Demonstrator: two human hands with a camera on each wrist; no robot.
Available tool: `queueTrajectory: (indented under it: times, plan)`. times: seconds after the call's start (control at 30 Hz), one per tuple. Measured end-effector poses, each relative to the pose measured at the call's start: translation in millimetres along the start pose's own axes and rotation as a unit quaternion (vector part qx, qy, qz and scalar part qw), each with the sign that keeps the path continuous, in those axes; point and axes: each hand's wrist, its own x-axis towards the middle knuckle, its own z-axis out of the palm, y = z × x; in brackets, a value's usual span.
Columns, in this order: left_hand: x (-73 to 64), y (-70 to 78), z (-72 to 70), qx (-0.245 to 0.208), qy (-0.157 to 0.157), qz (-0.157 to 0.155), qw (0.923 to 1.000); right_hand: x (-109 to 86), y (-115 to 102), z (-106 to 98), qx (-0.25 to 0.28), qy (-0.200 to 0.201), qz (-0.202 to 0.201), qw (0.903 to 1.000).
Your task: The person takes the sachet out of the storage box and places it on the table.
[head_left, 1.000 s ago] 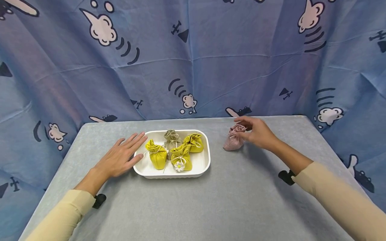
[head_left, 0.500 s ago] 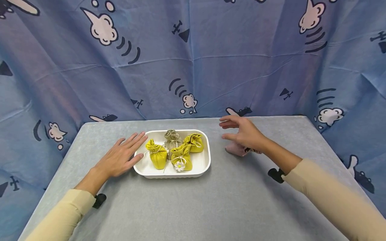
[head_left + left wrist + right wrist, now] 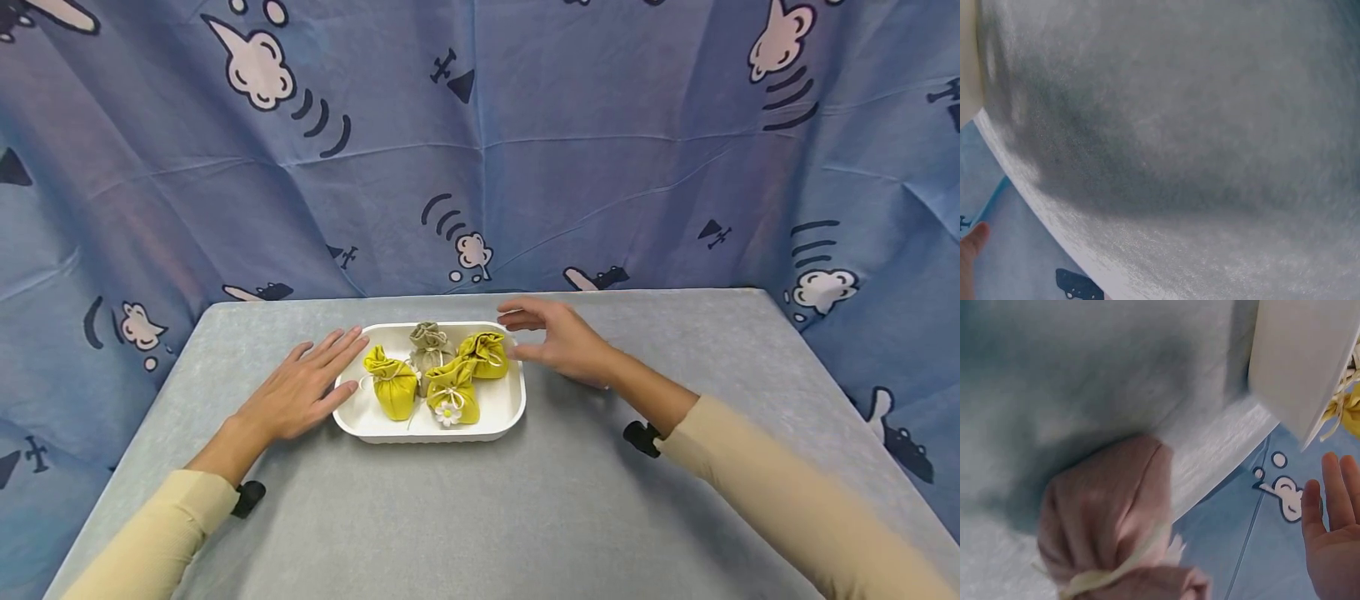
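Note:
A white tray holds several small drawstring pouches. My left hand lies flat with straight fingers at the tray's left rim. My right hand hovers at the right rim, fingers extended and apart from the thumb, nothing between them. Nearest to it is the back right yellow pouch. Another yellow pouch stands at the left, a grey-beige pouch behind, and a yellow one with a white flower in front. In the right wrist view a pink pouch lies on the table; my right hand and wrist mostly hide it in the head view.
The grey cloth-covered table stretches in front of the tray. A blue patterned curtain hangs directly behind its far edge. Each wrist carries a small black camera, such as the right camera.
My right hand has let go of the pink pouch, which tipped from upright onto its side, and moved left to the tray. The left hand stays put.

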Motion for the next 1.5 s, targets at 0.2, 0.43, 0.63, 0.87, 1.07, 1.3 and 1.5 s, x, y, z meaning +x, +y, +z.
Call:
queueTrajectory:
  times: [0.2, 0.43, 0.63, 0.87, 1.07, 1.3, 1.5]
  plan:
    - [0.0, 0.1, -0.4, 0.001, -0.003, 0.000, 1.0000, 9.3, -3.3, 12.0, 0.002, -0.016, -0.020, 0.9997]
    - [0.4, -0.8, 0.1, 0.001, -0.005, -0.002, 1.0000, 17.2, -6.5, 21.2, -0.001, -0.042, -0.002, 0.9991]
    - [0.4, 0.0, -0.5, 0.000, -0.006, 0.000, 1.0000, 21.5, -6.6, 24.0, -0.020, -0.056, 0.003, 0.9982]
    - [0.6, -0.5, -0.4, -0.001, -0.004, 0.001, 1.0000, 25.3, -7.8, 23.7, -0.029, -0.069, 0.010, 0.9972]
    - [0.1, -1.2, 1.5, 0.000, 0.004, 0.003, 1.0000, 26.7, -7.2, 26.4, -0.031, -0.071, 0.015, 0.9968]
    - [0.4, -1.3, -0.2, 0.001, -0.007, -0.003, 1.0000, 28.3, -6.0, 30.1, -0.058, -0.070, 0.020, 0.9957]
    - [0.0, -1.0, -0.5, -0.002, -0.010, -0.004, 0.9999, 28.1, -8.0, 33.7, -0.093, -0.072, 0.034, 0.9924]
